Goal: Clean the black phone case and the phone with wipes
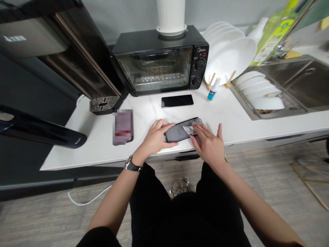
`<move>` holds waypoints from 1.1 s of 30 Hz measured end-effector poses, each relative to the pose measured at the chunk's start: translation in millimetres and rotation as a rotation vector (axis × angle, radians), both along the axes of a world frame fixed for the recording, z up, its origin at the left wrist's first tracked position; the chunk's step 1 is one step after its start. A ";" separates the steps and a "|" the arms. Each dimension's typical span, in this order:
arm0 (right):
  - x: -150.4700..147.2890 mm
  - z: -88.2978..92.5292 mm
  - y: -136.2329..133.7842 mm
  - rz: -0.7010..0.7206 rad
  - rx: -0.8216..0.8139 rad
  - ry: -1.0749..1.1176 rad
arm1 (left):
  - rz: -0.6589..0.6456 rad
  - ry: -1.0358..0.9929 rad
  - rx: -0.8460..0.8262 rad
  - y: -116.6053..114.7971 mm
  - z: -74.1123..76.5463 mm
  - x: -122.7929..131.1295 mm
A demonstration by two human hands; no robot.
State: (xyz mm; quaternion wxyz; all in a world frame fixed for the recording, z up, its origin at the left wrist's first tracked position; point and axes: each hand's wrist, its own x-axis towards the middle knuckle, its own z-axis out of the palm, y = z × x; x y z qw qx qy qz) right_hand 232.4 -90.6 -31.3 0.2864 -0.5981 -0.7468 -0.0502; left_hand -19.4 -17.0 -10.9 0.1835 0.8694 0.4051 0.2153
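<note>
While the left hand (155, 136) holds one end of a grey case (177, 133) between thumb and fingers near the counter's (239, 127) front edge, the right hand (210, 144) presses a cloth (189, 129) onto the other end, its exact grip hard to tell; a phone (177, 101) lies behind, before the oven (159, 67).

"midea" is printed on the toaster oven's (159, 65) control side.

Long grey case (177, 133), slanted, near edge of white counter (146, 106); crumpled pale wipe (189, 129) on right end.
</note>
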 end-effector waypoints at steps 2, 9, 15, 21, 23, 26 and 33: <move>-6.0 -0.5 3.4 -0.036 0.020 -0.004 | -0.006 0.000 -0.002 0.2 0.5 0.4; -34.1 -2.2 20.9 -0.109 0.062 -0.021 | -0.032 -0.010 -0.006 1.1 1.7 -0.2; -58.5 0.5 26.2 -0.142 0.048 -0.129 | -0.026 -0.040 0.013 3.0 -2.1 0.0; -85.0 3.1 17.7 -0.056 0.024 -0.146 | -0.026 -0.033 0.031 4.1 -4.3 -0.5; -95.6 4.9 12.3 0.059 0.014 -0.122 | -0.025 -0.013 0.023 4.1 -4.9 -1.4; -102.2 8.3 6.3 0.214 -0.026 -0.058 | -0.015 -0.002 0.006 3.5 -5.8 -2.9; -66.5 9.0 -7.5 0.322 -0.045 0.088 | -0.028 0.023 0.020 0.5 -3.4 -0.7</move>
